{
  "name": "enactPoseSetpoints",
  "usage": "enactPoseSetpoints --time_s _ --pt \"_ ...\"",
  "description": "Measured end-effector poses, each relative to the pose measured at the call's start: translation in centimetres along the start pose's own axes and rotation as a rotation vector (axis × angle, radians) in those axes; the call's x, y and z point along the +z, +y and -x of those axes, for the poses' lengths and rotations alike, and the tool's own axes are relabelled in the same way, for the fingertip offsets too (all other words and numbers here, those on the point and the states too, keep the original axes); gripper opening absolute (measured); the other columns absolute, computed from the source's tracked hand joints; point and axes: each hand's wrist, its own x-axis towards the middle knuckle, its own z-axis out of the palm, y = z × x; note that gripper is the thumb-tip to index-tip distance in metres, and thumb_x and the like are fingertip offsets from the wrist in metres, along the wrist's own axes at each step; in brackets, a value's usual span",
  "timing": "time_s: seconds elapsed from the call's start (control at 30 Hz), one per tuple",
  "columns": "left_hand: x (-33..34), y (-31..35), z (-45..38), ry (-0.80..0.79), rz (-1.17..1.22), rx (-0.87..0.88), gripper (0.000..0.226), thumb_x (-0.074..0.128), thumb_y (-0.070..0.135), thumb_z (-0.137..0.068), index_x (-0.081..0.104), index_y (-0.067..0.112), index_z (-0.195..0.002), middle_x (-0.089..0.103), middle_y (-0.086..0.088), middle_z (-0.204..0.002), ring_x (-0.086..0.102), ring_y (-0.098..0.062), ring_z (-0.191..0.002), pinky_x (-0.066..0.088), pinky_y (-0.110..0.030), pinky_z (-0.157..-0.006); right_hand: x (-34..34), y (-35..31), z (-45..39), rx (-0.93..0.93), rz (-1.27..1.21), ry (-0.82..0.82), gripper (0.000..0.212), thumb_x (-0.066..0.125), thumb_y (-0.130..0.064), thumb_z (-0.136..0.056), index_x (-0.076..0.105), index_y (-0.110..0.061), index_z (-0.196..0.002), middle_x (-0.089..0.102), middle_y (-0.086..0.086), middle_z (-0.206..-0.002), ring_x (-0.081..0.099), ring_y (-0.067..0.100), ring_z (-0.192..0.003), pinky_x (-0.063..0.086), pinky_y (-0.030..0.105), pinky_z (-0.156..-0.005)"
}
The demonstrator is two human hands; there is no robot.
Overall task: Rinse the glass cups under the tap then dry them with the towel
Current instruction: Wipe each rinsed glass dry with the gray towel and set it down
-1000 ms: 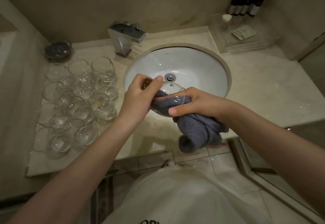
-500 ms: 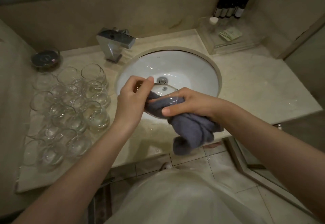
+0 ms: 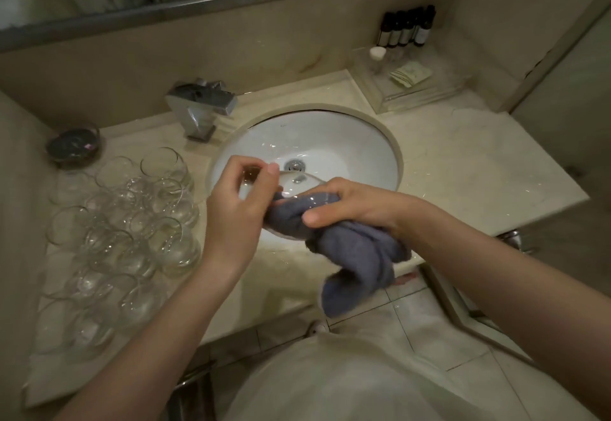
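Right now the left hand pinches the rim of a glass cup held over the sink's front edge, while the right hand grips the grey towel stuffed into it. Wet glass could slip and crack on the marble counter, probably from too hard a twist. More cups crowd the counter left of the basin, beside the tap

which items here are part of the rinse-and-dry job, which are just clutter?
In the job:
clear glass cup held by left hand
grey-blue cloth towel gripped by right hand
square chrome tap
cluster of clear glass cups
white round sink

Lying about:
row of dark toiletry bottles
small dark glass bowl
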Motion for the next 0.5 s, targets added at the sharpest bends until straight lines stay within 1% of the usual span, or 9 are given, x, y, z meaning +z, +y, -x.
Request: enactPoseSetpoints --time_s 0.1,0.17,0.2,0.27,0.3,0.33,0.4,0.43,0.5 --pt "-0.5 -1.2 0.9 -0.118 -0.084 0.413 0.010 0.055 0.038 -0.085 0.055 0.029 -0.091 0.063 0.027 -0.090 0.067 -0.011 -0.087 0.049 -0.027 -0.077 -1.3 0.8 -0.2 0.151 -0.163 -0.143 0.057 0.093 -0.036 -0.055 0.069 -0.004 -0.096 0.069 0.017 -0.081 0.069 0.022 -0.069 0.057 0.029 -0.063" --pt "-0.7 -0.9 0.9 -0.161 -0.123 0.413 0.013 0.055 0.037 -0.085 0.055 0.028 -0.093 0.064 0.024 -0.092 0.063 -0.004 -0.080 0.045 -0.016 -0.073 -1.5 1.2 -0.2 0.126 -0.132 -0.147 0.053 0.093 -0.038 -0.053 0.073 -0.008 -0.092 0.069 0.016 -0.080 0.068 0.022 -0.069 0.056 0.030 -0.065" --pt "-0.6 -0.5 0.7 -0.171 -0.102 0.273 0.014 0.056 0.040 -0.085 0.055 0.028 -0.093 0.066 0.016 -0.091 0.062 -0.005 -0.073 0.044 -0.013 -0.066 -1.2 1.1 0.1 0.096 -0.099 -0.101 0.040 0.090 -0.034 -0.059 0.075 -0.011 -0.089 0.070 0.011 -0.077 0.069 0.019 -0.070 0.056 0.027 -0.067" --pt "-0.2 0.6 0.1 -0.177 0.034 -0.269 0.028 0.057 0.050 -0.087 0.056 0.023 -0.093 0.065 0.003 -0.084 0.051 -0.005 -0.049 0.035 -0.014 -0.043 -0.5 0.2 0.8 0.002 0.023 0.038 0.015 0.076 -0.013 -0.078 0.073 -0.015 -0.092 0.073 -0.005 -0.075 0.068 0.006 -0.072 0.052 0.017 -0.069" --pt "-0.1 0.7 -0.4 -0.168 0.073 -0.496 0.037 0.057 0.056 -0.087 0.055 0.019 -0.092 0.061 -0.001 -0.079 0.043 -0.007 -0.040 0.028 -0.017 -0.036 -0.3 0.0 0.9 -0.026 0.088 0.070 0.019 0.070 -0.004 -0.083 0.071 -0.017 -0.097 0.073 -0.011 -0.075 0.068 0.000 -0.074 0.049 0.012 -0.070" --pt "0.0 0.6 -0.7 -0.156 0.052 -0.602 0.041 0.057 0.058 -0.087 0.055 0.018 -0.091 0.058 -0.004 -0.077 0.036 -0.007 -0.036 0.024 -0.018 -0.035 -0.2 -0.1 0.9 -0.031 0.122 0.083 0.023 0.067 0.000 -0.085 0.070 -0.017 -0.100 0.073 -0.014 -0.075 0.067 -0.003 -0.074 0.048 0.010 -0.070" --pt "0.3 0.1 -0.4 -0.077 -0.005 -0.480 0.037 0.063 0.055 -0.084 0.057 0.018 -0.086 0.061 -0.003 -0.077 0.041 -0.006 -0.038 0.029 -0.020 -0.039 -0.1 -0.3 0.6 0.000 0.046 0.049 0.018 0.068 -0.005 -0.084 0.069 -0.012 -0.100 0.072 -0.010 -0.073 0.067 0.000 -0.070 0.050 0.012 -0.066" --pt "0.4 -0.1 0.1 -0.016 0.009 -0.310 0.032 0.065 0.053 -0.081 0.058 0.022 -0.085 0.065 0.001 -0.078 0.051 -0.006 -0.046 0.035 -0.024 -0.045 -0.3 -0.2 0.4 0.038 -0.043 0.001 0.020 0.073 -0.014 -0.080 0.070 -0.009 -0.099 0.073 -0.005 -0.074 0.068 0.005 -0.069 0.053 0.016 -0.065" --pt "0.2 -0.7 0.9 -0.032 0.034 0.078 0.019 0.062 0.046 -0.082 0.058 0.030 -0.091 0.066 0.011 -0.086 0.068 -0.016 -0.077 0.050 -0.032 -0.065 -1.0 0.3 0.0 0.124 -0.191 -0.125 0.045 0.086 -0.034 -0.065 0.072 -0.008 -0.099 0.074 0.006 -0.083 0.070 0.016 -0.073 0.057 0.025 -0.067"
